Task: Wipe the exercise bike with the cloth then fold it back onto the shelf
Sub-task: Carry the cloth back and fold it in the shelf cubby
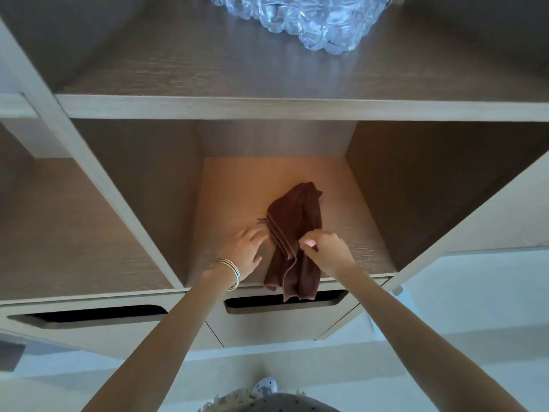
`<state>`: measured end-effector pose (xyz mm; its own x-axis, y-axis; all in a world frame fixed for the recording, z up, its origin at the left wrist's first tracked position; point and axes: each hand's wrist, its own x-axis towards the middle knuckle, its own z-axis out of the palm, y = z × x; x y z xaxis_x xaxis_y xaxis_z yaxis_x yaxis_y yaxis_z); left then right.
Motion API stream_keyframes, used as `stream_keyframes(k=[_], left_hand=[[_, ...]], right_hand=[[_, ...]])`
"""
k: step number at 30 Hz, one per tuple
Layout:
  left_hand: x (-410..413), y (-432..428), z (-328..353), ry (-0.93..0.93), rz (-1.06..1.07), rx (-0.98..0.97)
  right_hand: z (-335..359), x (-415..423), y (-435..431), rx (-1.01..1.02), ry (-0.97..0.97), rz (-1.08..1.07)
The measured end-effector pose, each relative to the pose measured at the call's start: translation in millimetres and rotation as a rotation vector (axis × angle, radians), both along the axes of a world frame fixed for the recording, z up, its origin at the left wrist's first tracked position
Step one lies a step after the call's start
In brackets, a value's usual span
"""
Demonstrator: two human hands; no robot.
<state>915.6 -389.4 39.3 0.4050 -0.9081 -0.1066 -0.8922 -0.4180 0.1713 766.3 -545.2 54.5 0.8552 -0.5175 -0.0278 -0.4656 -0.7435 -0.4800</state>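
Dotted grey fabric (276,404) fills the bottom of the view at 6 o'clock, and the toe of a patterned shoe (266,385) shows just above it on the pale floor. Two bare forearms rise from there toward the middle of the frame.

The left hand (245,248) wears thin silver bangles (228,270) at the wrist. It lies flat on the floor of the middle shelf (237,185), fingers straight and close together, with the fingertips touching the cloth's folded edge. The right hand (323,248) sits at the cloth's 3 o'clock side with its fingers curled and the thumb drawn in, pinching the fabric near its right edge.

The brown cloth (292,233) lies in the lit middle compartment, bunched into long layered folds that run roughly from 12 to 6 o'clock. Its far corner points toward the back of the compartment. Its near end hangs over the shelf's front edge and dangles in front of the dark handle slot (326,301) of the drawer below.

A second slot (89,316) shows at 8 o'clock, under the neighbouring compartment on the left. At 12 o'clock, on the board above (208,75), stands a knobbly clear glass piece (297,19), cut off by the top of the frame.
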Motion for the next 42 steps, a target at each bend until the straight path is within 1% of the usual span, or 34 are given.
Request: stream_keyframes(k=[2,4,5,8,10,11,12,15,16,18,20,22,23,25,26,27,30,32,34,35,37,39,42], left_hand=[[4.4,7.9,2.3,-0.012,0.045,-0.008],[6.3,13.0,4.8,-0.021,0.076,-0.016],[7.0,14.8,6.1,-0.029,0.081,-0.014],[9.9,17.5,9.0,-0.026,0.071,-0.001],[12.1,17.4,9.6,-0.017,0.055,-0.005],[13.0,16.8,10.2,-0.013,0.047,-0.012],[13.9,15.8,11.1,-0.01,0.04,-0.022],[16.5,8.0,13.0,0.0,0.01,-0.054],[16.6,3.6,13.7,0.002,-0.001,-0.064],[14.8,-6.6,14.6,0.014,-0.022,-0.093],[9.3,-18.5,13.8,0.04,-0.05,-0.126],[0.5,-29.8,10.2,0.061,-0.085,-0.147],[-4.0,-35.2,7.3,0.071,-0.103,-0.15],[-12.0,-45.8,1.1,0.102,-0.131,-0.142],[-16.2,-51.1,-1.7,0.12,-0.142,-0.136],[-21.0,-56.0,-3.8,0.137,-0.15,-0.133],[-36.3,-67.3,-10.4,0.159,-0.178,-0.12],[-43.9,-68.9,-16.1,0.114,-0.19,-0.075],[-43.9,-66.8,-20.6,0.049,-0.203,-0.026],[-39.7,-65.2,-21.8,0.033,-0.206,-0.01],[-24.2,-60.8,-20.3,0.04,-0.185,0.019],[-1.2,-55.0,-13.3,0.034,-0.115,0.042],[36.3,-46.9,4.2,-0.088,0.004,0.084]], right_hand=[[6.1,22.2,3.3,-0.017,-0.05,-0.02],[8.4,46.7,9.7,-0.053,-0.031,-0.019],[8.8,58.4,13.5,-0.079,0.018,-0.023],[8.8,84.0,19.6,-0.178,0.249,-0.084],[9.9,91.1,15.1,-0.207,0.282,-0.111],[11.6,91.2,9.7,-0.171,0.247,-0.13],[14.1,88.8,2.6,-0.09,0.184,-0.168],[26.7,68.6,-24.0,0.251,-0.062,-0.375],[31.3,59.1,-33.4,0.313,-0.132,-0.446],[39.6,36.9,-52.6,0.32,-0.208,-0.545],[46.5,10.4,-68.8,0.251,-0.215,-0.607],[48.4,-17.1,-81.5,0.178,-0.17,-0.664],[48.4,-29.0,-84.6,0.116,-0.102,-0.683],[44.4,-44.7,-83.7,-0.051,0.066,-0.65],[40.9,-48.8,-81.0,-0.108,0.093,-0.6],[37.7,-50.5,-77.0,-0.131,0.081,-0.532],[25.7,-50.0,-66.7,-0.109,0.006,-0.248],[14.8,-47.8,-64.1,-0.087,0.097,-0.104],[4.9,-47.0,-60.0,-0.088,0.246,-0.066],[0.8,-47.3,-57.7,-0.102,0.28,-0.071],[-2.2,-45.5,-51.8,-0.159,0.262,-0.052],[0.6,-40.4,-45.2,-0.154,0.204,0.042],[9.2,-32.2,-38.3,0.071,0.037,0.151]])
